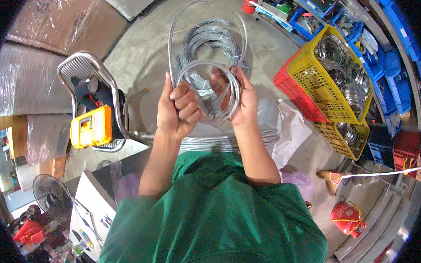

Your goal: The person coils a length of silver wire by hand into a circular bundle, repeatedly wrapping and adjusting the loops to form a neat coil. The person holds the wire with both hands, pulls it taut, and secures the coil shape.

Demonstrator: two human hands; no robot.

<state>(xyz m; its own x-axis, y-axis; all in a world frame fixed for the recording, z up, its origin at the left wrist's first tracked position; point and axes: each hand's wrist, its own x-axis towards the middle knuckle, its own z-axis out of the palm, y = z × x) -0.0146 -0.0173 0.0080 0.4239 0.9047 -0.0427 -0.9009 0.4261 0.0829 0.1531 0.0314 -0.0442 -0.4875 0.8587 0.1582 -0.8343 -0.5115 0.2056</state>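
Both my hands hold a silver-grey cable (234,102) in front of my chest. My right hand (245,102) grips several small loops of it gathered into a coil. My left hand (178,106) is closed round a strand at the coil's left side, thumb pointing up. A larger loop of the same cable arches away from me between the two hands. Beyond it, a thick coil of similar cable (190,41) lies on the floor, partly hidden behind my hands. Another cable bundle (210,145) lies across my lap, partly covered by my forearms.
A yellow crate (299,67) with coiled cables stands on a red crate at right, near blue parts bins (392,69). To the left, a metal-framed chair (83,58) bears a yellow toolbox (92,127). Wrapped boxes (50,13) stand behind; a fan (50,197) is lower left.
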